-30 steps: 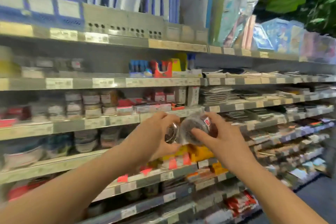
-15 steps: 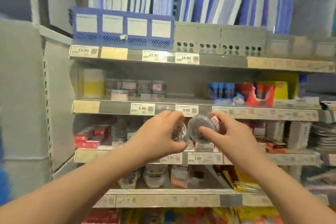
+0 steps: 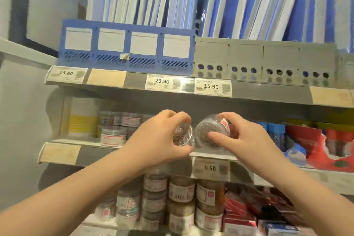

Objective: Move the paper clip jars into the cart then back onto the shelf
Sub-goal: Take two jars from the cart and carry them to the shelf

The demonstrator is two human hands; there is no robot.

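Note:
My left hand (image 3: 159,136) grips a small clear jar of paper clips (image 3: 183,135), its round base facing me. My right hand (image 3: 243,136) grips a second clear paper clip jar (image 3: 209,134) with a red and white label. Both jars are held side by side just above the front edge of the middle shelf (image 3: 208,154), in front of its open slot. Several similar jars (image 3: 113,136) stand on that shelf to the left. The cart is out of view.
A white and yellow tub (image 3: 82,117) stands at the shelf's left end. Red and blue boxes (image 3: 329,145) fill its right side. Stacked jars (image 3: 180,203) sit on the shelf below. Blue and grey file racks (image 3: 126,46) with folders occupy the shelf above.
The view has swung left and closer to the shelves. Both hands, each holding its jar, have risen from the lower shelf level to the front edge of the middle shelf.

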